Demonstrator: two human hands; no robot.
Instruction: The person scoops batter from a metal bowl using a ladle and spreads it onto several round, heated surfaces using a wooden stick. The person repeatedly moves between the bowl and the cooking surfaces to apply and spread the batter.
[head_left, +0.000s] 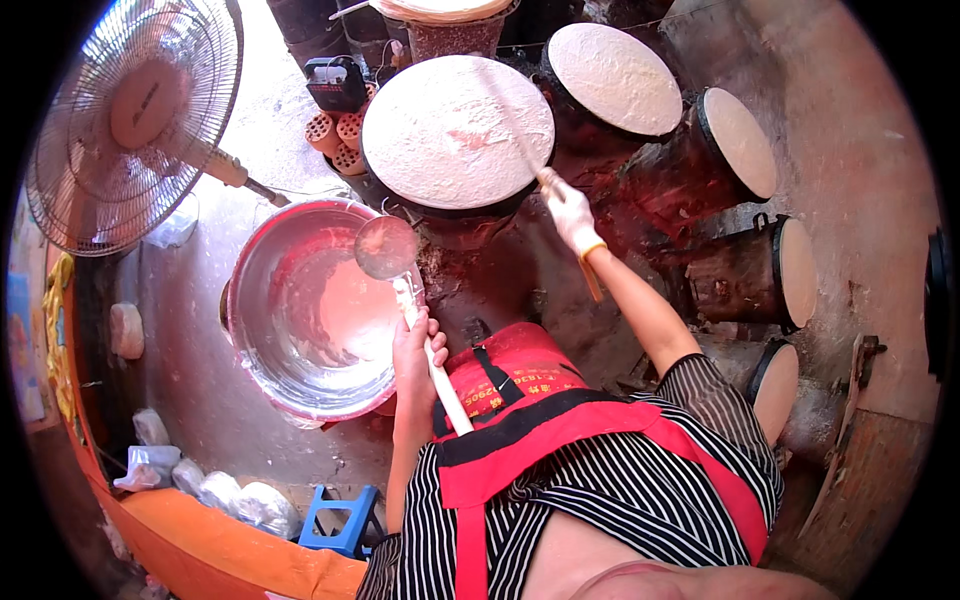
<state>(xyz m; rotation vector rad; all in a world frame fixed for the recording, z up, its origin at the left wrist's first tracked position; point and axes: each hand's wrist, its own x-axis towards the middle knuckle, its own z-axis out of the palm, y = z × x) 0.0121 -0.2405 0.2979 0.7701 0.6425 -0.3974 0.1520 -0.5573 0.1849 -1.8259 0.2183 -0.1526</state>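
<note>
My left hand grips the white handle of a round metal ladle, whose bowl is over the far right rim of a large metal basin. Pale batter lies in the bottom of the basin. In a white work glove, my right hand is closed around a wooden stick. Motion blurs the stick's far part, which reaches over a round griddle covered with a pale batter layer. Whether its tip touches the batter cannot be made out.
More batter-covered round griddles on drum stoves curve around to my right. Honeycomb coal briquettes and a black device sit beyond the basin. A pedestal fan stands at left. Nearer are a blue plastic stool and bagged round stacks.
</note>
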